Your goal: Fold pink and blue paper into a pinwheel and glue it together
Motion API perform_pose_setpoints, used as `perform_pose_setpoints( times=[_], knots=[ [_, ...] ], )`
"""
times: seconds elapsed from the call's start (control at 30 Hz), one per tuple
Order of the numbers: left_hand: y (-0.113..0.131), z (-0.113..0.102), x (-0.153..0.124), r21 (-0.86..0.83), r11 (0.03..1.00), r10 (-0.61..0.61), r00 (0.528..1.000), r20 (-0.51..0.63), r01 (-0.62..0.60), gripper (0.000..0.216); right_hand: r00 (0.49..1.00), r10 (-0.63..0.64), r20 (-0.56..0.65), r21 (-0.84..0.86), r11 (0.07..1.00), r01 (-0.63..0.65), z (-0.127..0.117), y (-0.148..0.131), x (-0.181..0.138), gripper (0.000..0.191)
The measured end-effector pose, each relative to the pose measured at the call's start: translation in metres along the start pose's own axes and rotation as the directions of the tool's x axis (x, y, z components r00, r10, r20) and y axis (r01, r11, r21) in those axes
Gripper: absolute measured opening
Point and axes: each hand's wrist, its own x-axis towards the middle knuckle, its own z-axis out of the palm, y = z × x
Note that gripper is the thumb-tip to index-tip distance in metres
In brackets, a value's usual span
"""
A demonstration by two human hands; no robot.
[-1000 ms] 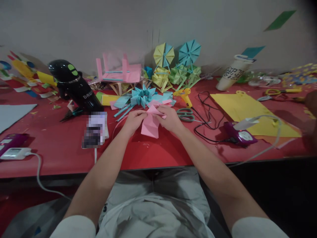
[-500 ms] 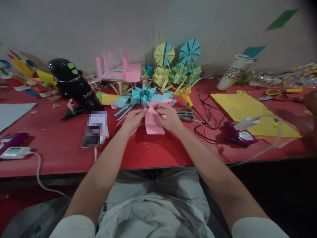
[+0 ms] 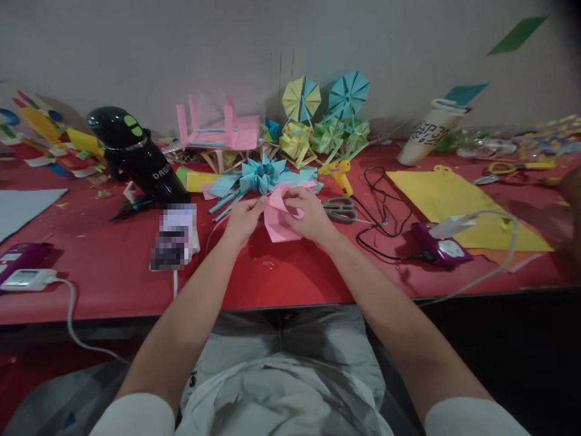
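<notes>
A sheet of pink paper (image 3: 280, 225) is held between my two hands above the red table, its upper part curled over and its lower end hanging toward me. My left hand (image 3: 245, 218) pinches the paper's left edge between thumb and fingers. On the other side, my right hand (image 3: 309, 213) grips the curled part, some of its fingertips hidden by the paper. Just beyond my hands lies a blue folded-paper star (image 3: 262, 174), with blue paper pieces around it. Green-handled scissors (image 3: 340, 210) rest close to my right hand.
A yellow glue gun (image 3: 339, 176) and its black cord lie right of centre, leading to a purple power socket (image 3: 440, 247). Yellow sheets (image 3: 458, 206) cover the right side. A black bottle (image 3: 140, 157) and a phone (image 3: 175, 237) are on the left. Folded-paper models (image 3: 302, 100) line the wall.
The pink paper's top has been bent over into a curl, and its lower end has tilted. My right fingers have shifted on it; my left hand stays at its left edge.
</notes>
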Motion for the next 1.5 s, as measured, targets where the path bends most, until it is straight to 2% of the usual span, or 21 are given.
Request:
perform_pose_setpoints(
  times=[0.07, 0.13, 0.2, 0.27, 0.37, 0.43, 0.5, 0.67, 0.73, 0.77, 0.83, 0.97, 1.1, 1.2, 1.3, 1.5],
  knots=[
    [-0.001, -0.004, 0.002, 0.158, 0.979, 0.142, 0.987, -0.08, -0.128, 0.039, 1.0, 0.005, -0.028, -0.002, 1.0, -0.005, 0.0, -0.003, 0.0, 0.017],
    [0.002, -0.007, 0.002, 0.334, 0.91, 0.308, 0.941, -0.142, -0.247, 0.042, 0.996, 0.026, -0.085, 0.027, 0.999, -0.023, -0.001, -0.007, 0.001, 0.027],
    [0.006, -0.009, 0.0, 0.462, 0.82, 0.453, 0.877, -0.159, -0.339, 0.04, 0.985, 0.106, -0.137, 0.088, 0.992, -0.095, -0.004, -0.012, 0.001, 0.03],
    [0.01, -0.009, -0.002, 0.521, 0.763, 0.525, 0.837, -0.154, -0.383, 0.036, 0.962, 0.247, -0.119, 0.183, 0.957, -0.223, -0.006, -0.015, 0.002, 0.035],
    [0.012, -0.006, -0.004, 0.526, 0.747, 0.544, 0.829, -0.132, -0.406, 0.026, 0.886, 0.456, 0.086, 0.349, 0.819, -0.456, -0.005, -0.018, 0.003, 0.045],
    [0.011, -0.004, -0.005, 0.505, 0.747, 0.548, 0.83, -0.102, -0.431, 0.023, 0.81, 0.533, 0.245, 0.424, 0.692, -0.584, -0.003, -0.02, 0.003, 0.047],
    [0.009, -0.003, -0.004, 0.484, 0.747, 0.546, 0.836, -0.059, -0.454, 0.024, 0.742, 0.584, 0.33, 0.498, 0.56, -0.662, -0.002, -0.021, 0.005, 0.045],
    [0.005, -0.002, -0.002, 0.403, 0.782, 0.506, 0.862, 0.036, -0.476, 0.025, 0.632, 0.684, 0.364, 0.708, 0.237, -0.665, -0.001, -0.021, 0.008, 0.029],
    [0.003, -0.001, -0.002, 0.341, 0.809, 0.474, 0.874, 0.105, -0.479, 0.024, 0.587, 0.73, 0.349, 0.739, 0.171, -0.652, 0.0, -0.017, 0.008, 0.02],
    [0.002, 0.0, -0.002, 0.314, 0.822, 0.454, 0.879, 0.145, -0.476, 0.024, 0.577, 0.747, 0.33, 0.746, 0.168, -0.644, 0.001, -0.015, 0.007, 0.017],
    [0.001, 0.001, -0.003, 0.275, 0.847, 0.409, 0.888, 0.21, -0.455, 0.026, 0.595, 0.755, 0.275, 0.756, 0.212, -0.619, 0.003, -0.01, 0.006, 0.017],
    [0.0, 0.001, -0.004, 0.207, 0.9, 0.328, 0.909, 0.258, -0.384, 0.034, 0.719, 0.689, 0.096, 0.729, 0.443, -0.522, 0.005, -0.002, 0.003, 0.021],
    [0.0, 0.001, -0.003, 0.128, 0.94, 0.288, 0.936, 0.2, -0.317, 0.038, 0.861, 0.508, -0.033, 0.545, 0.731, -0.411, 0.001, -0.002, 0.002, 0.014],
    [0.0, 0.004, -0.003, 0.088, 0.959, 0.254, 0.955, 0.156, -0.27, 0.042, 0.919, 0.38, -0.107, 0.358, 0.877, -0.321, -0.003, -0.009, 0.002, 0.015],
    [0.001, 0.006, -0.003, 0.118, 0.961, 0.232, 0.961, 0.152, -0.251, 0.042, 0.944, 0.313, -0.107, 0.253, 0.926, -0.278, -0.005, -0.015, 0.002, 0.017],
    [0.001, 0.005, -0.004, 0.142, 0.978, 0.135, 0.984, 0.115, -0.151, 0.031, 0.952, 0.297, -0.076, 0.234, 0.933, -0.272, -0.005, -0.016, 0.003, 0.01]
  ],
)
